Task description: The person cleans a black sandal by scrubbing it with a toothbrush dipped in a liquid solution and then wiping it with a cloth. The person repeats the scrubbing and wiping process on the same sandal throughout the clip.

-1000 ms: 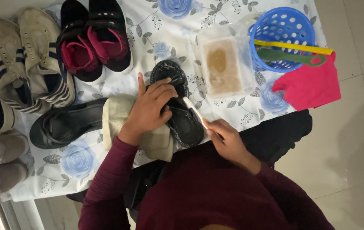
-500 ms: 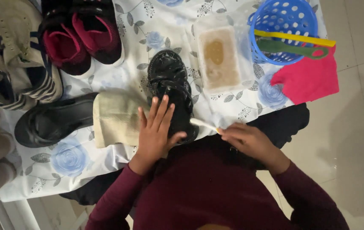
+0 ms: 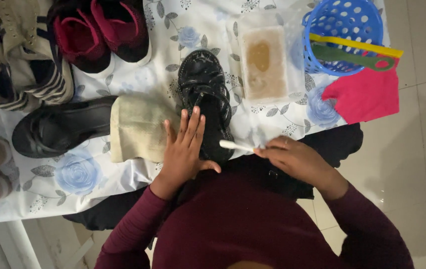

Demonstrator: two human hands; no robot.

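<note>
A black strappy sandal (image 3: 204, 94) lies on a floral cloth (image 3: 98, 174) in front of me. My left hand (image 3: 185, 147) rests flat on the sandal's near end, fingers spread. My right hand (image 3: 292, 157) grips a thin white brush handle (image 3: 235, 145) whose tip points at the sandal's near edge. A dirty beige cloth (image 3: 138, 127) lies just left of the sandal, partly under my left hand.
A second black shoe (image 3: 58, 129) lies at the left. Red-and-black sneakers (image 3: 101, 30) and beige shoes (image 3: 18, 55) sit at the back left. A clear tub of brownish water (image 3: 265, 62), a blue basket (image 3: 345, 30) and a pink cloth (image 3: 365, 94) are at the right.
My left hand went from gripping the sandal to lying flat on its near end. The view shifted, and my right hand with the brush moved slightly right.
</note>
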